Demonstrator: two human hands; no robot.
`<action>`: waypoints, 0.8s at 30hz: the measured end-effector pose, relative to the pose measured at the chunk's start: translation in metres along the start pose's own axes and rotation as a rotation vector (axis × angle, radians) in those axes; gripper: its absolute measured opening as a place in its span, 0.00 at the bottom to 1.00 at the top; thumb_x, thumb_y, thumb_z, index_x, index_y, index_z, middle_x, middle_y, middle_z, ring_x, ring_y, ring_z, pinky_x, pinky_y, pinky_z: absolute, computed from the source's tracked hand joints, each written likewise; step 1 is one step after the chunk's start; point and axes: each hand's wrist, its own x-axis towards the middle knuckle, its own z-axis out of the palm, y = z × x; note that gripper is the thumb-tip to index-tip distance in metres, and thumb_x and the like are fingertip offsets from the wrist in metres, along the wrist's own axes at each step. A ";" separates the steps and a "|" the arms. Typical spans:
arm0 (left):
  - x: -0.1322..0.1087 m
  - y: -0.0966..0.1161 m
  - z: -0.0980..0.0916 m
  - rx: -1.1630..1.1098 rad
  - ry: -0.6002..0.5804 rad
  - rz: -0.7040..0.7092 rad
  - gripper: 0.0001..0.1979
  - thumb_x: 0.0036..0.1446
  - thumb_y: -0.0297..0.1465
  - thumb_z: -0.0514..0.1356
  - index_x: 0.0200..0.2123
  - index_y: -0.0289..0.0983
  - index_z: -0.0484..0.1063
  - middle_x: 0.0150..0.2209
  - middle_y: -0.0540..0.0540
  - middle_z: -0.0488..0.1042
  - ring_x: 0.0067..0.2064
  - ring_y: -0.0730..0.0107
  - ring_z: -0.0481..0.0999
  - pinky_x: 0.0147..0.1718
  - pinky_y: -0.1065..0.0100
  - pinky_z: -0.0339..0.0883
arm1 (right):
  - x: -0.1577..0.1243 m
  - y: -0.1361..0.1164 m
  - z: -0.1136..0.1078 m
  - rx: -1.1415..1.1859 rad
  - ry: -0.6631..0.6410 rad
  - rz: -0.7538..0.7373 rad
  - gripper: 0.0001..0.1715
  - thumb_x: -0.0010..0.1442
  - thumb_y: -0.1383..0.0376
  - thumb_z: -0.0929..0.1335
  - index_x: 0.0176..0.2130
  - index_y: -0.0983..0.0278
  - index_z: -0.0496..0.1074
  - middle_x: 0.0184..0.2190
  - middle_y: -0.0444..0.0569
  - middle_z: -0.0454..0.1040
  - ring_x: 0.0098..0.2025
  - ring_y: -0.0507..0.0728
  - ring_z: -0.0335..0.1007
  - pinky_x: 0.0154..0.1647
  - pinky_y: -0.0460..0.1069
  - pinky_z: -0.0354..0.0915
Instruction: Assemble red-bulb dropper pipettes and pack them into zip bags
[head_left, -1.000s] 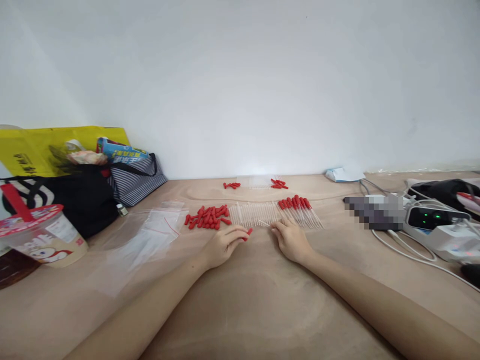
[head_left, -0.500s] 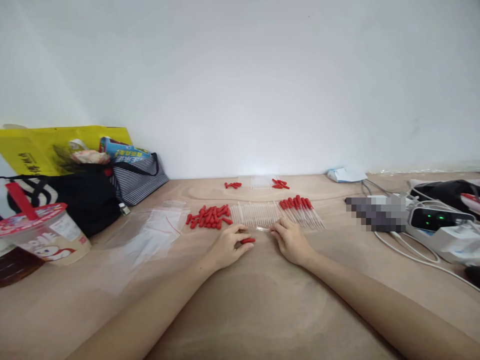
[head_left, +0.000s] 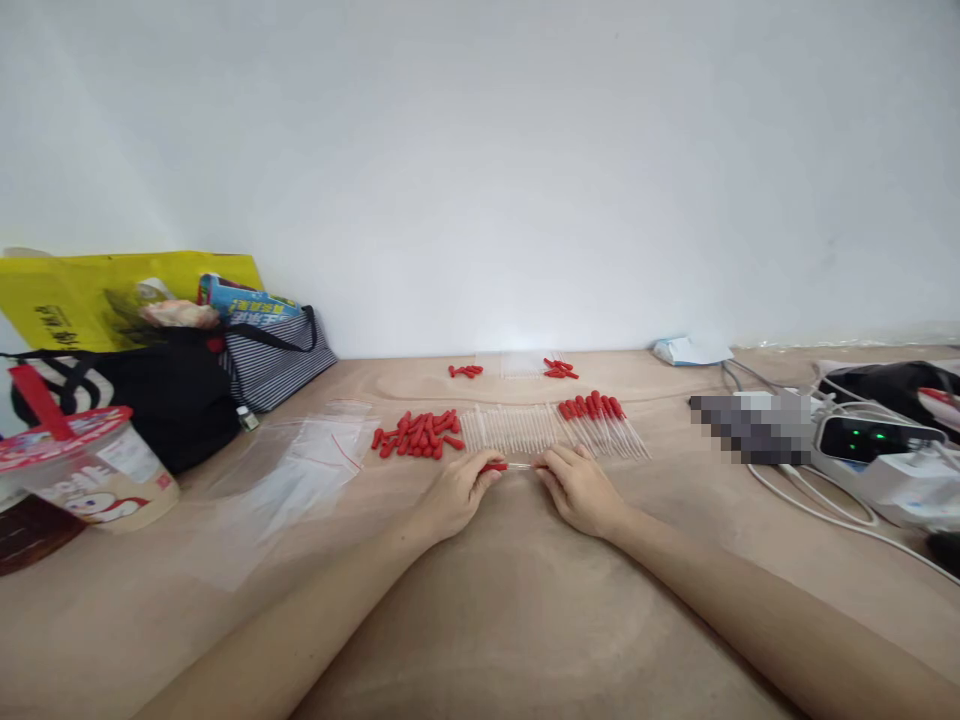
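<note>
Bulb (head_left: 495, 467) (a red one) is pinched in the left hand (head_left: 459, 494), and the right hand (head_left: 583, 490) has a skinny clear tube (head_left: 519, 466) gripped, lined up end-on with it, though I can't tell if the tip's actually inside. They're both just on the near side of a row of loose tubes (head_left: 511, 428), with a red bulb pile (head_left: 417, 435) off left and some red-topped droppers (head_left: 595, 404) to the right.

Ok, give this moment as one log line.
left hand: holds red rubber-like bulb; right hand: holds thin clear tube; contact: tube end at bulb, insertion unclear; beyond: loose red bulbs, row of clear tubes
</note>
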 end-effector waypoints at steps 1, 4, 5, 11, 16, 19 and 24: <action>0.000 0.000 0.000 -0.010 0.000 0.002 0.09 0.59 0.30 0.48 0.42 0.37 0.64 0.39 0.47 0.72 0.41 0.68 0.70 0.41 0.68 0.62 | 0.000 0.000 0.000 0.001 0.005 -0.004 0.10 0.60 0.69 0.56 0.36 0.64 0.64 0.32 0.48 0.70 0.35 0.54 0.63 0.36 0.49 0.50; 0.001 0.000 0.001 -0.029 0.009 0.009 0.10 0.59 0.30 0.48 0.39 0.36 0.67 0.38 0.46 0.73 0.40 0.69 0.71 0.39 0.69 0.63 | 0.000 0.000 0.000 0.016 0.009 -0.019 0.10 0.60 0.69 0.56 0.35 0.64 0.64 0.32 0.47 0.70 0.34 0.54 0.63 0.35 0.49 0.50; 0.001 0.000 0.001 -0.031 0.014 0.010 0.09 0.59 0.30 0.49 0.38 0.36 0.68 0.37 0.47 0.73 0.38 0.69 0.71 0.38 0.69 0.63 | -0.001 0.000 0.000 0.026 0.008 -0.027 0.10 0.60 0.69 0.56 0.35 0.64 0.64 0.31 0.47 0.70 0.34 0.53 0.63 0.35 0.49 0.50; 0.002 0.000 0.001 -0.003 0.002 0.012 0.08 0.56 0.30 0.52 0.31 0.36 0.70 0.29 0.50 0.73 0.31 0.71 0.70 0.34 0.70 0.61 | -0.002 0.000 -0.001 0.089 0.005 -0.087 0.09 0.60 0.67 0.57 0.35 0.65 0.65 0.30 0.47 0.70 0.32 0.52 0.63 0.34 0.48 0.50; 0.003 0.001 -0.001 -0.023 -0.023 0.015 0.08 0.55 0.29 0.52 0.31 0.36 0.71 0.26 0.50 0.73 0.29 0.72 0.70 0.32 0.72 0.61 | -0.001 0.002 -0.001 0.124 0.009 -0.117 0.11 0.60 0.66 0.57 0.35 0.65 0.66 0.29 0.47 0.70 0.31 0.51 0.63 0.34 0.48 0.49; 0.002 0.001 0.000 -0.064 -0.054 0.021 0.09 0.55 0.29 0.52 0.30 0.35 0.72 0.25 0.50 0.73 0.28 0.73 0.70 0.31 0.72 0.61 | 0.000 0.004 -0.001 0.136 0.002 -0.136 0.11 0.61 0.65 0.58 0.35 0.64 0.67 0.29 0.46 0.71 0.31 0.50 0.64 0.33 0.48 0.48; 0.002 -0.001 0.000 -0.095 -0.081 0.011 0.09 0.55 0.29 0.52 0.31 0.35 0.72 0.25 0.50 0.74 0.27 0.74 0.70 0.30 0.73 0.61 | 0.003 0.006 -0.002 0.097 0.001 -0.182 0.11 0.60 0.66 0.58 0.34 0.63 0.68 0.29 0.45 0.71 0.30 0.50 0.63 0.34 0.48 0.46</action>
